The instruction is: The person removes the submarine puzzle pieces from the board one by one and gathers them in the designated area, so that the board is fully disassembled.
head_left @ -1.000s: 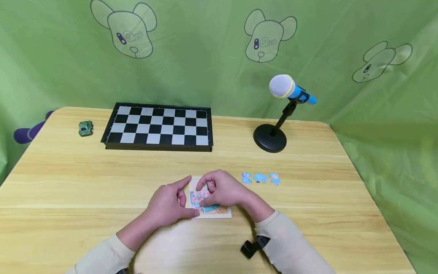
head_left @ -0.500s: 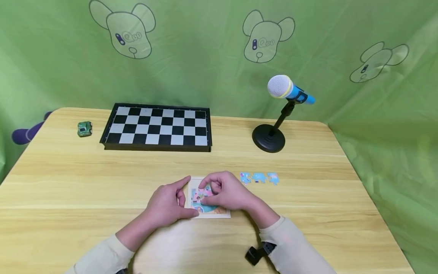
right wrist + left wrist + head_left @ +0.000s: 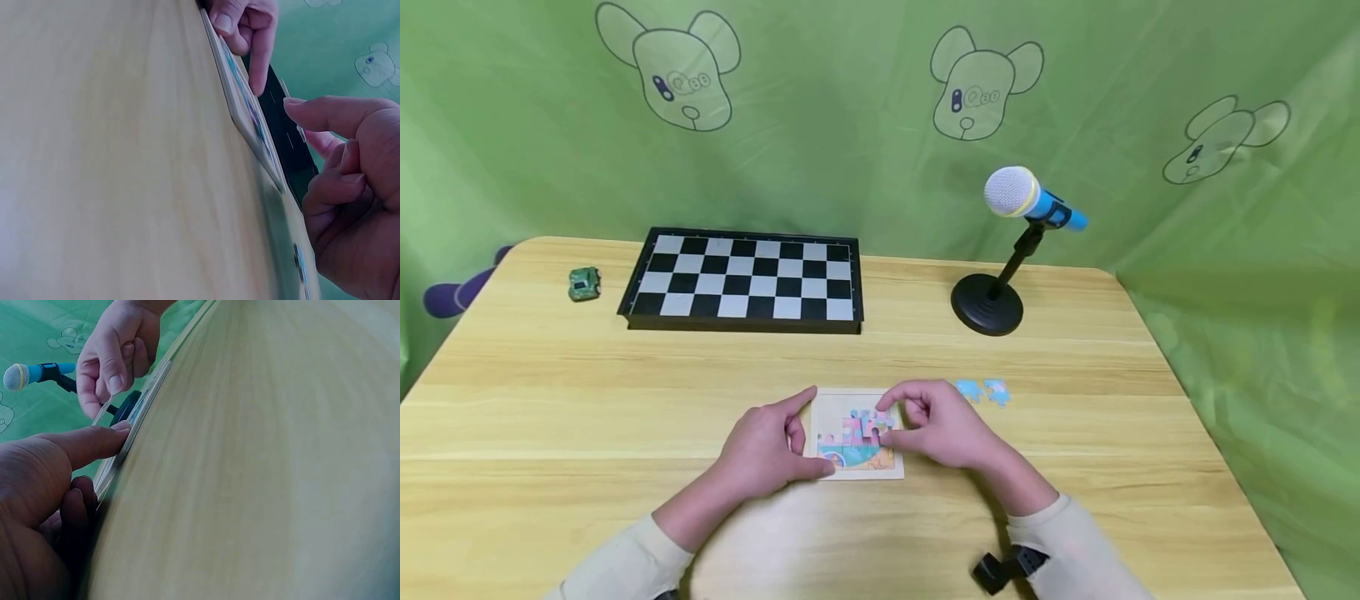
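Observation:
A small puzzle board (image 3: 829,412) with a pale frame lies flat on the table, its lower part covered by joined pink, blue and tan pieces. My left hand (image 3: 766,446) holds it at the left side, thumb near the bottom edge and index finger by the top left corner. Between right thumb and fingertips, my right hand (image 3: 951,427) pinches a pink puzzle piece (image 3: 877,423) over the board's right part. In the right wrist view that hand (image 3: 359,169) is raised just above the board (image 3: 240,106). Two loose blue pieces, one of them this puzzle piece (image 3: 997,392), lie beyond the right hand.
At the back of the wooden table (image 3: 587,392) lies a black-and-white checkered board (image 3: 745,279). A green toy car (image 3: 584,284) sits to its left. On the back right stands a blue microphone (image 3: 1036,200) on a black stand (image 3: 987,304). A green curtain (image 3: 835,108) hangs behind.
My right hand has moved right across the board with the pinched puzzle piece, and now covers the spot of the leftmost loose piece. The left hand keeps its place.

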### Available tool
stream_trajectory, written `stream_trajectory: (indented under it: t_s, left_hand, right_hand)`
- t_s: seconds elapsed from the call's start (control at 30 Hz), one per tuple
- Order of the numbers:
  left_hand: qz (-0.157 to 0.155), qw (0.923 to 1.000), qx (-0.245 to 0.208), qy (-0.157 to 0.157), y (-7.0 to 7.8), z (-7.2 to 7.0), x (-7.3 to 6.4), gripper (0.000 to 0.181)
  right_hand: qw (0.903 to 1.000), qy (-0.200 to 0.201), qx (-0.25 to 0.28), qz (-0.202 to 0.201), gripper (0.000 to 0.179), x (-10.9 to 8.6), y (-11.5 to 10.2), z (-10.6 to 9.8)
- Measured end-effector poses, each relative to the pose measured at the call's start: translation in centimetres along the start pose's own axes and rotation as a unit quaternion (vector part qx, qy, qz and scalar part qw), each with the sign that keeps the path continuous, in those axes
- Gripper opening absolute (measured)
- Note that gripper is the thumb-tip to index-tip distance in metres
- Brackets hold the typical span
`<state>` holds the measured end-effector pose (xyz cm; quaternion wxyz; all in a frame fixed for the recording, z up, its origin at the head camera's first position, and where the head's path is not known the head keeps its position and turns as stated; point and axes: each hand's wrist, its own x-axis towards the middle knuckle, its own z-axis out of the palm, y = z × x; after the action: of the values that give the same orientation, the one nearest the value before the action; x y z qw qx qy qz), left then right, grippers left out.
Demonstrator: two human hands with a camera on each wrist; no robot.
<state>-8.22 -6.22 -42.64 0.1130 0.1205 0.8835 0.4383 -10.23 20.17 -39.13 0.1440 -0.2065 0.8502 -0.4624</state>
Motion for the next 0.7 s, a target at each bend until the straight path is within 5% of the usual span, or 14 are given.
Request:
stream_trajectory:
  t_s: [0.7]
  left_hand:
    - [0.002, 1.0000, -0.001, 0.002, 0.2, 0.0, -0.1, 0.099]
  right_hand:
    - [0.9972, 0.059, -0.026, 0.036, 0.027, -3.7, 3.0, -3.9]
